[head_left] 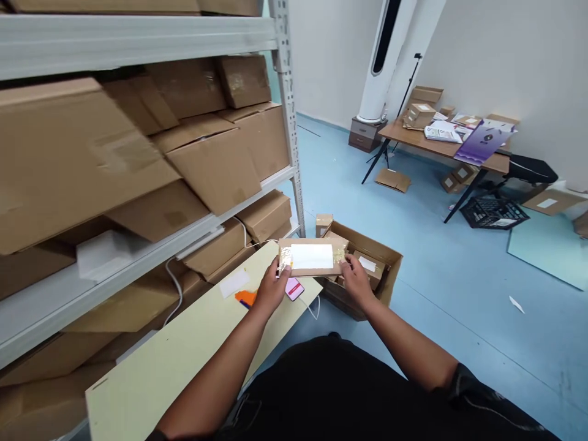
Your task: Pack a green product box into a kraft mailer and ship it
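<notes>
Between my two hands is a flat brown cardboard box (312,271) with a white label and shiny clear tape at its ends. My left hand (272,286) grips its left end, thumb on top. My right hand (357,280) holds the right end the same way. The box hovers over the far end of a pale yellow tabletop (184,343) and partly hides a large open carton (390,263) on the floor, which contains several smaller boxes. Below the box, a phone (294,289) with a lit pink screen lies on the tabletop, beside an orange tool (246,298).
Metal shelving (138,40) full of cardboard boxes rises on my left. A white paper (234,282) and a cable (316,311) are near the phone. Across the blue floor stand a cluttered wooden desk (413,139), a black crate (493,212) and a white upright unit (374,92).
</notes>
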### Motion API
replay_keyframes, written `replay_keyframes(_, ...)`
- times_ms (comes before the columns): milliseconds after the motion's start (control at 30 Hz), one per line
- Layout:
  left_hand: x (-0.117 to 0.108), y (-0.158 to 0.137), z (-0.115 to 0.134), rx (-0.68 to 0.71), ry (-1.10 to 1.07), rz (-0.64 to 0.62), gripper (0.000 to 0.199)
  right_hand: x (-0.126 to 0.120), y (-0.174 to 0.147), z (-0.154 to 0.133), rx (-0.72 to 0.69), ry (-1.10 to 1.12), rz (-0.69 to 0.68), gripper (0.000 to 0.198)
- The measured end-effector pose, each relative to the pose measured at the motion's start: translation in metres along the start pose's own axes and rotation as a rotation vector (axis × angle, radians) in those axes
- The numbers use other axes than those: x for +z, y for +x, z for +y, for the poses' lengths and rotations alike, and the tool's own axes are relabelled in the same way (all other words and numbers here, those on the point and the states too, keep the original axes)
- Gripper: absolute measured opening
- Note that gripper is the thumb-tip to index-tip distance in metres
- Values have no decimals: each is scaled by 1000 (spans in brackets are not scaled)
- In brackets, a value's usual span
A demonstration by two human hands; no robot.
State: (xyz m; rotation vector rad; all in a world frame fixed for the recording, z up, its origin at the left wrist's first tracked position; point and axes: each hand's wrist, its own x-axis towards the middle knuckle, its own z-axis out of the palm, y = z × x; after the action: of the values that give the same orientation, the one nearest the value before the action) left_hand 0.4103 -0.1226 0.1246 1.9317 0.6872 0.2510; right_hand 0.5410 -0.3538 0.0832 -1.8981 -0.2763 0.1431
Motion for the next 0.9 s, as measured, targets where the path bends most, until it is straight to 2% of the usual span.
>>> replay_keyframes(133,62,43,37,76,-18,-147,57,-55,30,31,64,-46,100,53)
replay_keyframes(233,98,75,49,96,5,-260,53,-78,44,52,118,-58,178,54)
replay_keyframes(367,129,118,46,72,87,-329,52,-83,60,76,145,-54,207,53)
replay_keyframes(467,139,147,34,39,196,-303,59,-77,72,92,208,-117,168,52)
replay_keyframes(567,136,163,19,5,211,-289,61,-70,75,107,325,-243,116,50)
replay_keyframes(633,125,164,8,19,159,-316,56,-67,68,117,387,-293,81,47)
replay_keyframes(767,86,149,-19,39,80,-317,48,-58,36,131,486,-304,14,39)
replay_keyframes(900,44,120,-56,-14,23,-255,49,-42,2,137,523,-305,-95,36)
